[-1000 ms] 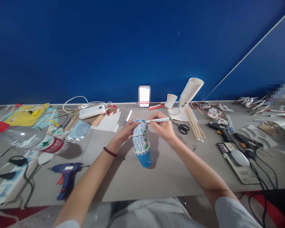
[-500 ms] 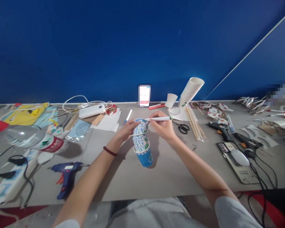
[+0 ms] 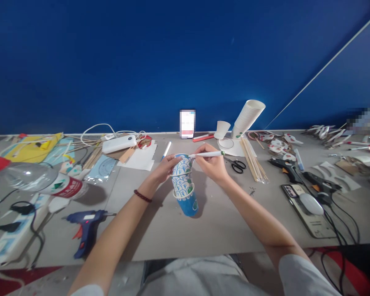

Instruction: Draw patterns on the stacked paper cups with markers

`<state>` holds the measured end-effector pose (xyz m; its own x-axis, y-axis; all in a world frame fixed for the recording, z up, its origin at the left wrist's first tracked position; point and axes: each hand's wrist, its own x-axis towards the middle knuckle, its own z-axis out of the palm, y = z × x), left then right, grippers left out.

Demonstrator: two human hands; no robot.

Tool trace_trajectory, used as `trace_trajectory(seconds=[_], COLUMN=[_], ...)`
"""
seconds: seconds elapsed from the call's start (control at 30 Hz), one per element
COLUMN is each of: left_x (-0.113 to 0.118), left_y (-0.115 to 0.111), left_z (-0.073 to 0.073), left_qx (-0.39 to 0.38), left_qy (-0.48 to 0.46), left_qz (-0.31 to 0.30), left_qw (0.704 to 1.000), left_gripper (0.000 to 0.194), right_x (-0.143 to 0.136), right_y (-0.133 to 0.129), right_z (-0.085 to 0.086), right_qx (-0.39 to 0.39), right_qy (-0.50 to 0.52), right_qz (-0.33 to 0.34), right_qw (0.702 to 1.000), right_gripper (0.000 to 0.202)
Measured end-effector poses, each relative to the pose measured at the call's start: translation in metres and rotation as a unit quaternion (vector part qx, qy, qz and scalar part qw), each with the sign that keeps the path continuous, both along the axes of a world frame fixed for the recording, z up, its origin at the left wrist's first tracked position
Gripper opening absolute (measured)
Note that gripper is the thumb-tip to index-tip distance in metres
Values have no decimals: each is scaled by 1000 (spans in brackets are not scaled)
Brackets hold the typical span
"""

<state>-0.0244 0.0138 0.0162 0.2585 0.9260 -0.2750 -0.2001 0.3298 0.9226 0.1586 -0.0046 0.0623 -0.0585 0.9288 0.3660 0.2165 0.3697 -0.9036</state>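
Note:
A column of stacked paper cups (image 3: 183, 186) stands before me, its upper part white with a blue scale pattern and green spots, its bottom solid blue. Around the top cup's left side my left hand (image 3: 165, 169) has its fingers wrapped. My right hand (image 3: 210, 163) pinches a white marker (image 3: 210, 154) with a green end, held nearly level. The marker's tip is at the upper right of the patterned cup. Behind my left hand lies another white marker (image 3: 167, 150) with a blue end.
A bottle (image 3: 52, 181), blue glue gun (image 3: 88, 226) and power strip (image 3: 21, 230) lie left. Scissors (image 3: 238, 165), wooden sticks (image 3: 253, 161), stacked white cups (image 3: 248, 118), black glue guns (image 3: 286, 168) and a phone (image 3: 308, 213) are right. A lit screen (image 3: 187, 124) stands behind.

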Motion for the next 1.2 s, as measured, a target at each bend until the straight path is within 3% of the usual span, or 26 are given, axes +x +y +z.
trace_trajectory(seconds=[1.2], left_x=[0], left_y=[-1], left_z=[1], left_qx=[5], left_qy=[-8], left_qz=[1], left_qw=[1000], left_gripper=[47], right_x=[1], right_y=[1], right_z=[0], right_qx=[-11], right_qy=[17], right_qz=[2], right_qw=[1000], right_gripper=[7])
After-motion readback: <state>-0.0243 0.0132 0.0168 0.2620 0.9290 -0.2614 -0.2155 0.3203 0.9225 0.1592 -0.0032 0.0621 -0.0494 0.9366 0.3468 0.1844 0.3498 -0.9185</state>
